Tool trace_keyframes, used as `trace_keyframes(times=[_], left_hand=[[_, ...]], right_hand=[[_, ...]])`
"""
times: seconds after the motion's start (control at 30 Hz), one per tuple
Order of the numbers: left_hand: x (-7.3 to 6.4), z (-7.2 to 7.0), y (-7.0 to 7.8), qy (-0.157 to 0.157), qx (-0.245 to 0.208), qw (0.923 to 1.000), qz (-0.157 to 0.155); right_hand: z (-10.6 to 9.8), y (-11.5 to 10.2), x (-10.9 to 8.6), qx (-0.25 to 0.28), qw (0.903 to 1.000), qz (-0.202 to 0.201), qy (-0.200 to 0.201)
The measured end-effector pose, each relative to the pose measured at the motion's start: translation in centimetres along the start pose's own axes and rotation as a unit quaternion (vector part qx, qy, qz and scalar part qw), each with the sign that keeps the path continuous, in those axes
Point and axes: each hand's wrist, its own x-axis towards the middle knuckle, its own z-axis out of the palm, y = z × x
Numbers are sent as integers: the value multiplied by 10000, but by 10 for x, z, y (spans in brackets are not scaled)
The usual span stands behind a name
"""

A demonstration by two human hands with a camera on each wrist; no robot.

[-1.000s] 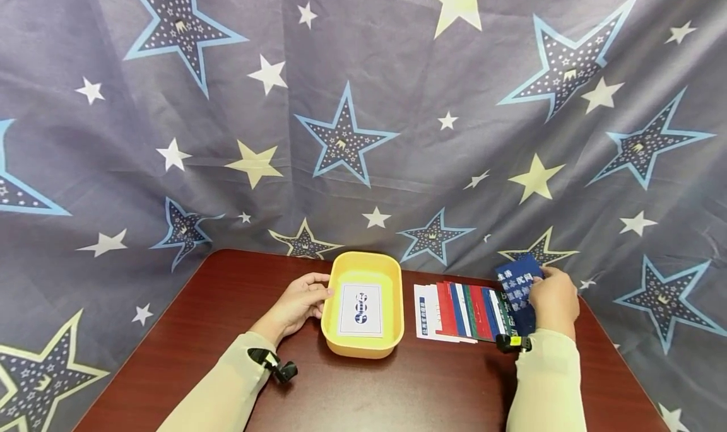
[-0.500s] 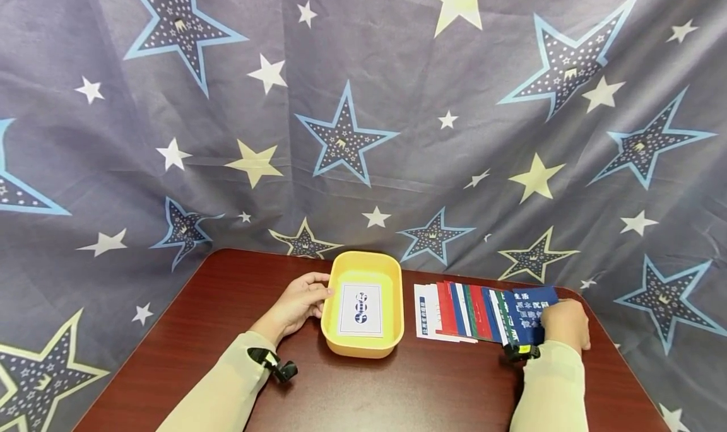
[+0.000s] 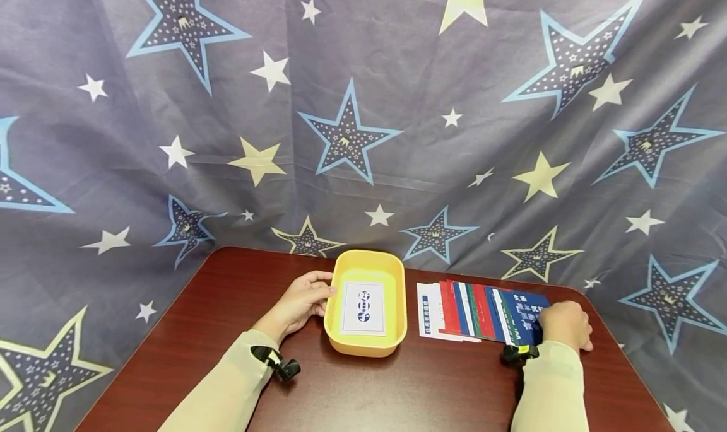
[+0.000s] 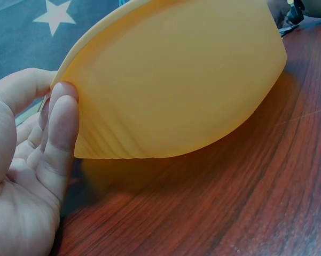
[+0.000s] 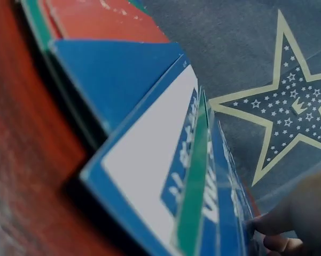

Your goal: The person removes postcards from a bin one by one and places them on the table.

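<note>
A yellow plastic box (image 3: 366,350) stands on the table, with a white card (image 3: 363,309) bearing a dark blue print lying inside. My left hand (image 3: 298,303) holds the box's left side; in the left wrist view its fingertips (image 4: 64,114) press the outer wall near the rim. To the right, overlapping cards fan out in a row, among them white, red (image 3: 449,306) and green ones. At its right end is a blue card (image 3: 528,306) with white writing. My right hand (image 3: 565,325) pinches that card's right edge, its fingertips partly hidden in the head view.
The dark red wooden table (image 3: 397,394) ends at a grey star-patterned cloth (image 3: 341,205) hanging behind it. Bare wood lies in front of the box and cards. Black wrist cameras sit on both cream sleeves.
My right hand has lowered the blue card from a raised, tilted position to the right end of the row, moving right and down. The left hand stays on the box.
</note>
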Motion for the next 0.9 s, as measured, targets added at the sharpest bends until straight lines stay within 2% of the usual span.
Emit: trace_keyframes(times=[0.2,0.37,0.47,0.6,0.7,0.9], left_hand=[[1,0,-1,7,-61,10000,5],[1,-2,-1,-8,-92,9999,41],[0,-3,-1,-5,-88,9999,59],[-1,-3,0,-39,-81,9999,87],[-1,-2,0,-66,-118,9999,73],[-1,0,1,-82,-122,9999,63]], right_hand=[[-10,-18,-13,226,9987,-459,84],[-14,-52,-32,233,9905,-1353,73],[-10,-74,-46,211,9775,-2097,-46],[-6,-99,-66,-9,9541,-2937,-584],[-4,-111,-79,-194,9400,-3283,-904],[3,-127,-101,-270,9216,-3731,-1030]])
